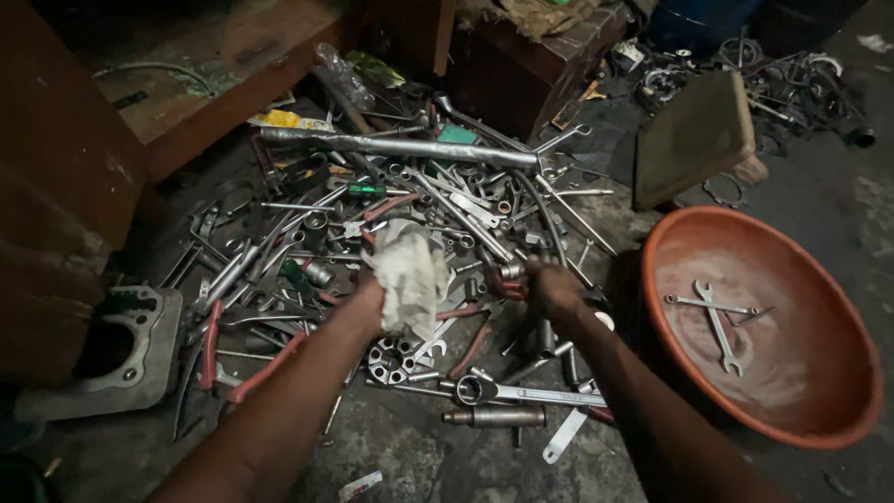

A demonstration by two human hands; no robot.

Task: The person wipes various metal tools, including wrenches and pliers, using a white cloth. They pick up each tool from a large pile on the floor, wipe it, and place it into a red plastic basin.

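Observation:
My left hand (371,303) grips a crumpled white rag (408,270) over a heap of metal tools (410,205): wrenches, spanners, sockets and pliers spread on the dark floor. My right hand (551,287) is closed on a small tool with a red part (508,284) at the right side of the heap, just right of the rag. What exactly that tool is stays unclear. A ring spanner (507,392) and a metal cylinder (494,416) lie just below my hands.
An orange-brown round basin (819,410) at the right holds a few spanners (715,317). A long steel pipe (400,146) lies across the back of the heap. A grey engine casting (154,349) sits at left, wooden furniture (233,65) behind, a flat slab (694,140) and more scrap at the back right.

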